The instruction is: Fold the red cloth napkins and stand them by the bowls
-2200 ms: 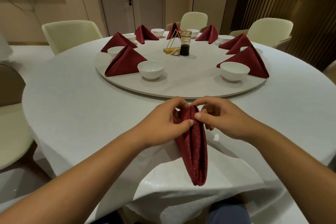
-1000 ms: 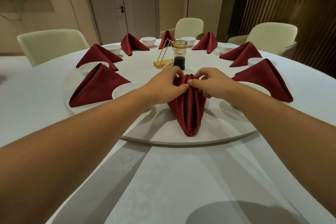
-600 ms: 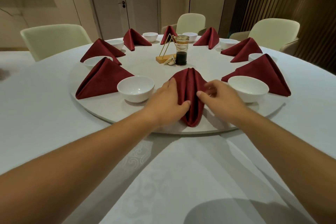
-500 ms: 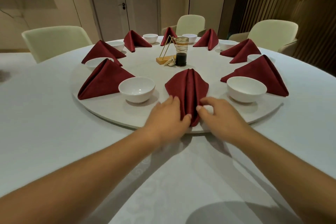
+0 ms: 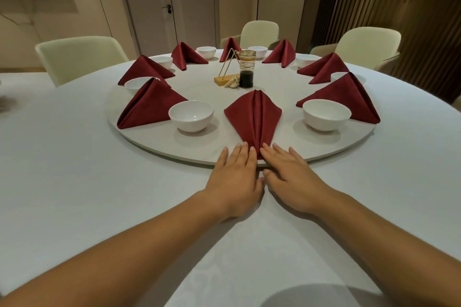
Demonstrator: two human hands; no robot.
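A folded red napkin (image 5: 253,117) stands as a tent on the round turntable (image 5: 279,154), between a white bowl on its left (image 5: 191,115) and a white bowl on its right (image 5: 326,114). My left hand (image 5: 235,177) lies flat with fingers apart, its fingertips touching the napkin's near tip from the left. My right hand (image 5: 290,174) lies flat the same way on the other side. Neither hand grips the cloth. Several other folded red napkins, such as the near left one (image 5: 149,104), stand by bowls around the turntable.
At the turntable's centre stand a glass jar of dark sauce (image 5: 247,72) and a gold wire stand on a wooden base (image 5: 225,75). A white cloth covers the round table (image 5: 74,169). Cream chairs (image 5: 79,57) ring the far side.
The hands carried the folded napkin from the table's near edge onto the turntable, set it standing, then slid back down its sides to its near tip and flattened out.
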